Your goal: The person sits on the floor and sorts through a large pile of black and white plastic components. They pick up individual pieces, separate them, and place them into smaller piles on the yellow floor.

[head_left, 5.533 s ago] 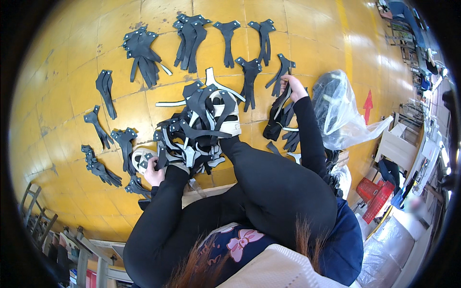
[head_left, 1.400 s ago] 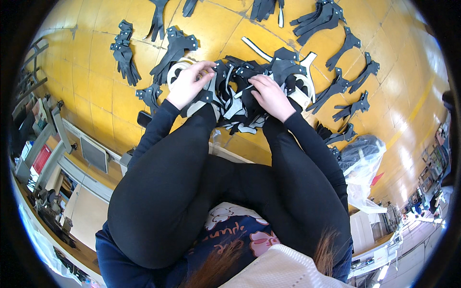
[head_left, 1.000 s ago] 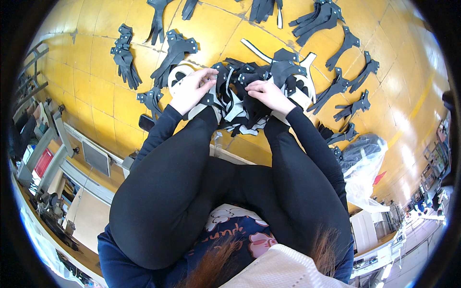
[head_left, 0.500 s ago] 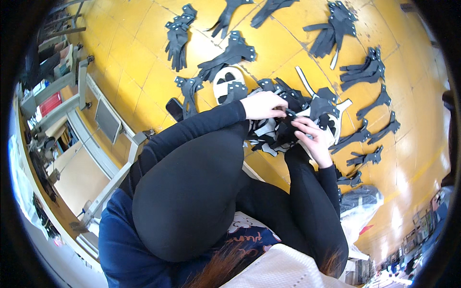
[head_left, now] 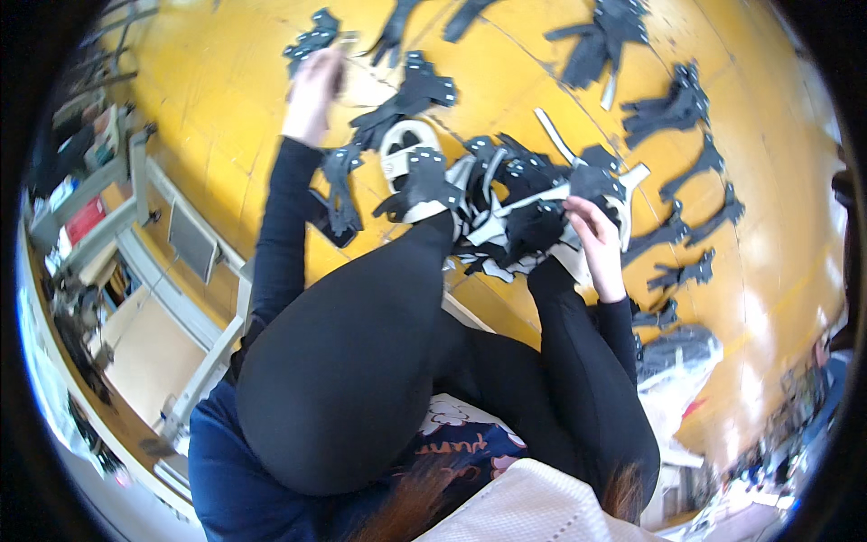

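My left hand (head_left: 314,95) is stretched out to the far left, over a bundle of black fabric pieces (head_left: 312,38) on the floor. Motion smears its fingers, and a small pale spot beside them is too blurred to name. Close to my knees lies a tangled heap of black and white strips (head_left: 492,226). At its right side my right hand (head_left: 596,248) has bent fingertips on the edge of a black fabric piece (head_left: 535,230) with small pale dots; the thumb is mostly hidden. White slippers (head_left: 390,144) show beside the heap, partly covered by black pieces.
Several more bundles of black pieces (head_left: 673,108) are spread over the yellow tiled floor (head_left: 506,81). A dark phone (head_left: 332,230) lies left of the heap. A metal-framed workbench (head_left: 185,271) stands on the left, and a clear plastic bag (head_left: 677,370) on the right.
My left hand has left the heap and swung to the far left. My right hand stays at the heap, its fingers closer together. The view has shifted slightly.
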`<state>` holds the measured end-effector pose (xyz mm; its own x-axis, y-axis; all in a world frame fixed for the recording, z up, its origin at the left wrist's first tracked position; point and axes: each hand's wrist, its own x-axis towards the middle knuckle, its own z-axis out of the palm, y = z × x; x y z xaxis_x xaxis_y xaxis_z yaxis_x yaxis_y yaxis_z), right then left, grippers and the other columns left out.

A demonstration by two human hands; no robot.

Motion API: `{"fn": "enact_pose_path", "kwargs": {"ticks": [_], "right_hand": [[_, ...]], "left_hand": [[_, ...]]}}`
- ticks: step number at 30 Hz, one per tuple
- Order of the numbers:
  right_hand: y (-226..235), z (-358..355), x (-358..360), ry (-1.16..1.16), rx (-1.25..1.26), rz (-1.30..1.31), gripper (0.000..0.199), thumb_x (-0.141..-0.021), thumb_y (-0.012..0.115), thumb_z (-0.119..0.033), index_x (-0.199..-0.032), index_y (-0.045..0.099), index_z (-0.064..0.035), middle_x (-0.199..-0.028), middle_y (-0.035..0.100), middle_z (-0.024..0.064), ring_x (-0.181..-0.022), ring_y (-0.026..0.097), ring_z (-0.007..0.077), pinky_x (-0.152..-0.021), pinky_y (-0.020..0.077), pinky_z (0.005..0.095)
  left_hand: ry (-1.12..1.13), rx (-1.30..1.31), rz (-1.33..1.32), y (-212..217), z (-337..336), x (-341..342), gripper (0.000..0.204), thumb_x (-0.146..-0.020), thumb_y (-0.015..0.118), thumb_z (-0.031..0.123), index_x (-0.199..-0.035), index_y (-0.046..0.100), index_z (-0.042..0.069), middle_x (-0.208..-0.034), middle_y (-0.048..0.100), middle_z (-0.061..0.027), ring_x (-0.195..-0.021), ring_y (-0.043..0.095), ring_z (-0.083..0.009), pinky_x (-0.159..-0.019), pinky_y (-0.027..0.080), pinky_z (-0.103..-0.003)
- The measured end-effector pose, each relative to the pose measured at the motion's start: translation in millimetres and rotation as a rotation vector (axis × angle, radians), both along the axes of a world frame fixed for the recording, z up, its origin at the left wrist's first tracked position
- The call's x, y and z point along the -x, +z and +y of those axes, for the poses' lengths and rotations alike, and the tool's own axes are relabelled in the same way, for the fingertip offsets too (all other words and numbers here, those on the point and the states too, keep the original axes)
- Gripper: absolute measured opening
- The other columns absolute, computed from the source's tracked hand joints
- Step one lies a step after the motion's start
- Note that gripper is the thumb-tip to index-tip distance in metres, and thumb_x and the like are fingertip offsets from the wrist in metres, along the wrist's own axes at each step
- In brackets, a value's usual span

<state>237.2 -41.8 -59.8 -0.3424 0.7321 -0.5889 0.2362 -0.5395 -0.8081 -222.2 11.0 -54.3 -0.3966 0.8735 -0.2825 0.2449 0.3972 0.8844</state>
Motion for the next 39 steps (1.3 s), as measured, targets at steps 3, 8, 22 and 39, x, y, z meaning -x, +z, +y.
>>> {"fn": "enact_pose_path", "kwargs": {"ticks": [3, 8, 22, 39], "right_hand": [[-21, -7, -24, 0.042, -0.060, -0.118, 0.025, -0.092, 0.053, -0.008, -0.116, 0.058, -0.0010, -0.104, 0.064, 0.0042, -0.097, 0.057, 0.0114, -0.086, 0.0440, 0.0246], [-23, 2, -31, 0.260, -0.447, -0.433, 0.020, -0.086, 0.056, -0.012, -0.104, 0.062, -0.0040, -0.095, 0.063, 0.0125, -0.091, 0.059, 0.0287, -0.080, 0.0465, 0.0355], [-25, -19, -2, 0.653, -0.627, -0.624, 0.008, -0.072, 0.067, -0.016, -0.078, 0.063, -0.0129, -0.083, 0.053, 0.0016, -0.091, 0.050, 0.0226, -0.081, 0.0381, 0.0358], [-27, -12, 0, 0.060, 0.078, 0.006, 0.013, -0.084, 0.062, -0.015, -0.089, 0.061, -0.0031, -0.075, 0.062, 0.0002, -0.070, 0.055, 0.0060, -0.065, 0.0431, 0.0218]], "left_hand": [[0.241, 0.103, -0.090, -33, -13, 73, 0.030, -0.094, 0.055, 0.017, -0.120, 0.055, 0.001, -0.105, 0.064, -0.0065, -0.096, 0.059, -0.0118, -0.081, 0.046, -0.024], [0.351, 0.166, -0.027, -85, -34, 159, 0.038, -0.088, 0.057, 0.001, -0.125, 0.050, -0.001, -0.121, 0.057, -0.0149, -0.107, 0.056, -0.0184, -0.093, 0.044, -0.028], [-0.199, 0.081, -0.212, -45, 6, -49, 0.022, -0.090, 0.055, 0.011, -0.109, 0.063, 0.003, -0.108, 0.065, -0.0028, -0.099, 0.057, -0.0111, -0.089, 0.043, -0.026], [-1.295, 0.494, -0.637, -22, -47, -219, 0.044, -0.092, 0.058, 0.027, -0.131, 0.052, 0.007, -0.132, 0.053, -0.0103, -0.125, 0.046, -0.0222, -0.107, 0.032, -0.035]]}}
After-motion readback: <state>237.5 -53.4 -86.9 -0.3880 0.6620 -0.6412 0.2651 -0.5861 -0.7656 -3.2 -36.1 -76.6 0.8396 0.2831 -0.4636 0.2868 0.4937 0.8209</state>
